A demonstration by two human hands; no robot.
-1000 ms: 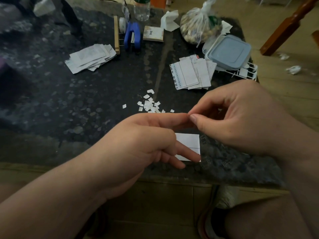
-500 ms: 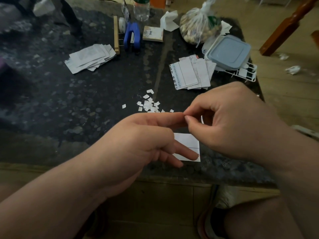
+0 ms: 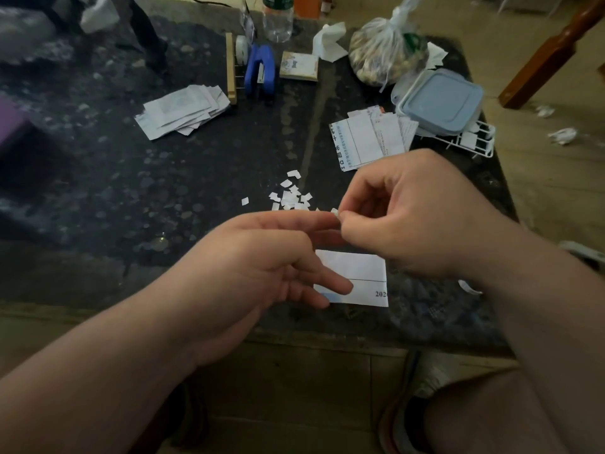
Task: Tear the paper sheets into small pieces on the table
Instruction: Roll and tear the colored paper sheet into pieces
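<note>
1. Toward the far left of the table point(image 3: 98, 198), a fanned stack of sheets point(image 3: 183, 111) lies whole and untouched. All of it is yet to be torn.
2. Nearer the viewer, the left hand point(image 3: 262, 267) reaches rightward. Its forefinger and thumb are stretched out and appear nipped on the upper edge of the half-torn sheet point(image 3: 355, 276). Its lower fingers curl loosely in front of the paper's left side.
3. Just beyond that forefinger, a small heap of scraps point(image 3: 289, 196) sits at mid-table, with one stray bit just to its left. It is the only finished work in sight, and by its size I judge it to be no more than part of one sheet.
4. The half-torn sheet itself hangs below where the two hands meet, over the table's near edge. A good rectangle of it is intact, with a ruled line and printed digits, so this piece alone likely needs several more tears.
5. Behind the hands, a second stack of printed sheets point(image 3: 370, 139) lies just beside a lidded container point(image 3: 442, 99). It is whole as well, so with two stacks waiting the job looks to be at an early stage.
6. The right hand point(image 3: 415, 217) has thumb and forefinger pressed together on a tiny white corner at the sheet's top, touching the left fingertip. Whether that corner is torn free I cannot tell.
</note>
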